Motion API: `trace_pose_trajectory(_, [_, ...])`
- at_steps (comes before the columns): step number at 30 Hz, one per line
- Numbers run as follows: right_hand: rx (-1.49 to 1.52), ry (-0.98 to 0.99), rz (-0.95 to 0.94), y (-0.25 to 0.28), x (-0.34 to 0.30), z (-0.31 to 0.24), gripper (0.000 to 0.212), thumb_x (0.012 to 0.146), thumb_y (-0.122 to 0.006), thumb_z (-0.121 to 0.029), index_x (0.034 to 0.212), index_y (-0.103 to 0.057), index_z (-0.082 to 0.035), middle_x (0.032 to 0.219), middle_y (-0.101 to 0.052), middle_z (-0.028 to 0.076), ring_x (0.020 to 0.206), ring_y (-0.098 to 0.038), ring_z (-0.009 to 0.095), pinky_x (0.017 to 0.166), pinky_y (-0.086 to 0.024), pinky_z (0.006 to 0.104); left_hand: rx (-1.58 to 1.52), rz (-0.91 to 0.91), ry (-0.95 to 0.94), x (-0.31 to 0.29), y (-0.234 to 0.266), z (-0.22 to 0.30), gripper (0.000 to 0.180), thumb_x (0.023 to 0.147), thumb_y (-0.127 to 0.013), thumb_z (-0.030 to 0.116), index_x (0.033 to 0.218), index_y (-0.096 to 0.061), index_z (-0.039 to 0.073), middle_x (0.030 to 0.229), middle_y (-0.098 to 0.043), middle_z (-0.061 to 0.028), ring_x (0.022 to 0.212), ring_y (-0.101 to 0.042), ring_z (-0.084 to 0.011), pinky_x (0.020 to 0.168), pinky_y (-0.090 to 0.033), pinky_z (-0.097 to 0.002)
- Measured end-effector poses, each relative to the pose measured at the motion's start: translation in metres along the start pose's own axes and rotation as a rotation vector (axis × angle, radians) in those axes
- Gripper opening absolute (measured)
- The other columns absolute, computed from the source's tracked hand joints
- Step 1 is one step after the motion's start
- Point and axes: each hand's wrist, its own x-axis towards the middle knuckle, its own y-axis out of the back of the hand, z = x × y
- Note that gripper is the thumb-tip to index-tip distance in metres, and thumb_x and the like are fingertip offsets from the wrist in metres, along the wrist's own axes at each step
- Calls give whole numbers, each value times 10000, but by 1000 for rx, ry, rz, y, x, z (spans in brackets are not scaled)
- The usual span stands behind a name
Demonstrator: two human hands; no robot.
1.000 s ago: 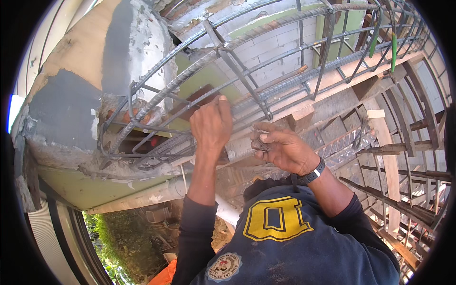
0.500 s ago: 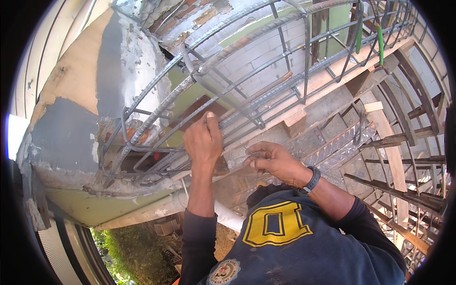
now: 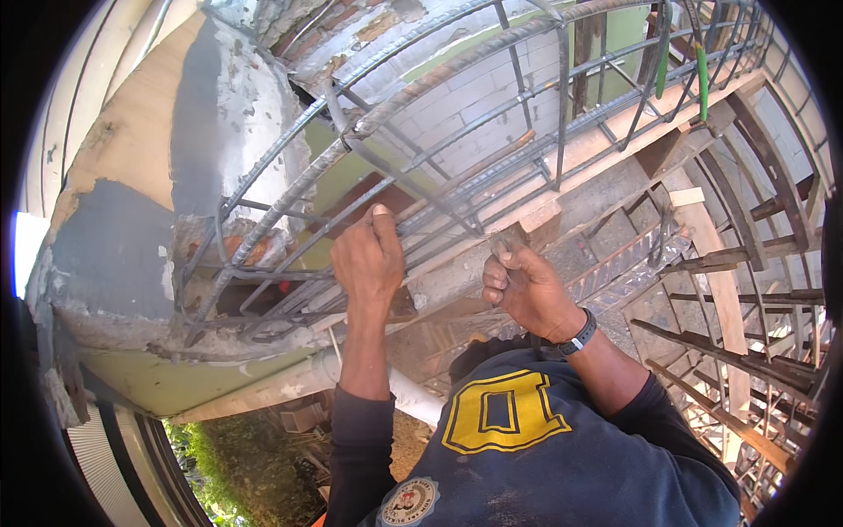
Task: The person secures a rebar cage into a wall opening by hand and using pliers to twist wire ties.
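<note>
The cage (image 3: 325, 162) is running beside the pillar (image 3: 132, 246) — likely heavy, stiff, best gripped between hoops (image 3: 563, 92). Near it the left hand (image 3: 369, 255) is resting in a fist, the right hand (image 3: 529, 288) hanging apart with folded fingers — contents of both unclear.

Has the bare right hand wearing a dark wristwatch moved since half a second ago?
Yes. The bare right hand has brought its fingers up and rightward, closer in view to the pale wooden block below the grey steel rebar cage.
</note>
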Motion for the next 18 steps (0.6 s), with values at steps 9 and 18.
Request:
trace_pose_trajectory(9, [-32, 160, 61, 12, -61, -14, 80, 848, -568, -134, 917, -537, -109, 951, -538, 47, 938, -498, 183, 785, -408, 340, 21, 14, 37, -3, -4, 2, 417, 966, -387, 274, 749, -639, 24, 673, -602, -225, 652, -572, -449, 609, -412, -518])
trace_pose_trajectory(18, [50, 231, -89, 25, -64, -13, 137, 910, -568, -221, 953, -544, -94, 1045, -593, 82, 1074, -528, 214, 975, -403, 425, 40, 27, 12, 0, -5, 6, 444, 963, -367, 292, 757, -645, 15, 685, -606, -233, 666, -577, -454, 616, -411, -520])
